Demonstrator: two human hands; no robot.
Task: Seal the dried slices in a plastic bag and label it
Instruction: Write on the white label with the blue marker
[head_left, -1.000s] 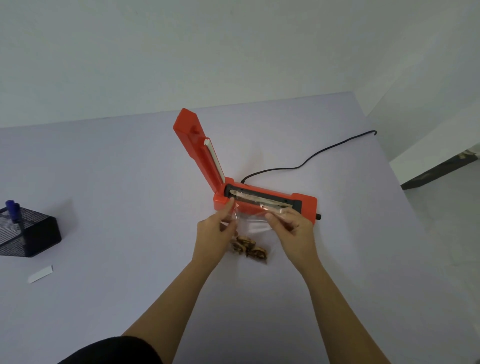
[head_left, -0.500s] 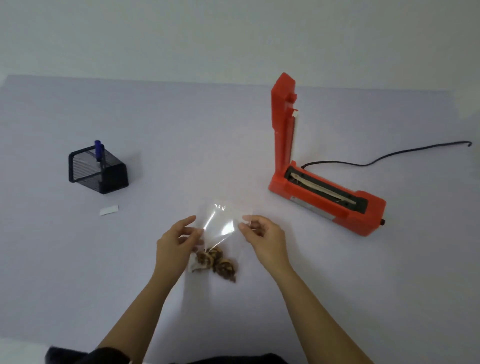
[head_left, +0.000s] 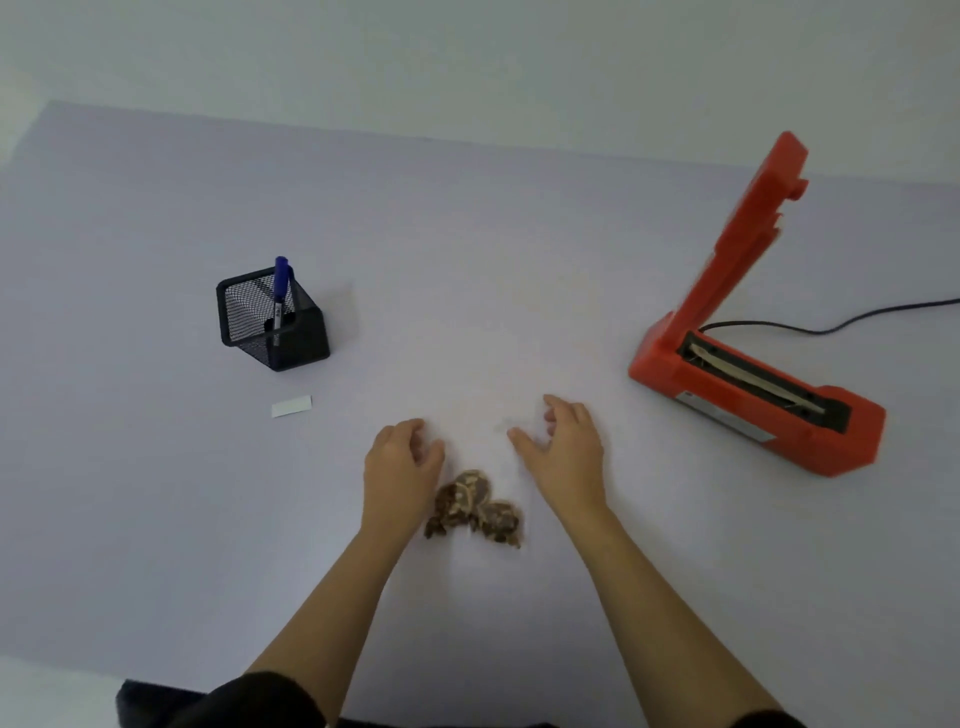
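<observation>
2 hands are hovering low over the table (head_left: 156, 519), the left hand (head_left: 402, 457) and right hand (head_left: 563, 447) both loosely spread with fingers curled, neither gripping anything I can make out. Between them the clear plastic bag (head_left: 483, 441) is lying flat, nearly invisible, with the dried slices (head_left: 475, 506) bunched at its near end. Judging by this, sealing looks finished and labelling is coming up: the next move is calling for 1 white label (head_left: 291, 406) and 1 blue pen (head_left: 280, 291), standing in 1 black mesh holder (head_left: 272, 325) further left. 1 red sealer (head_left: 748, 374) is sitting open, well apart on the right, its 1 cord (head_left: 831, 325) trailing away.
</observation>
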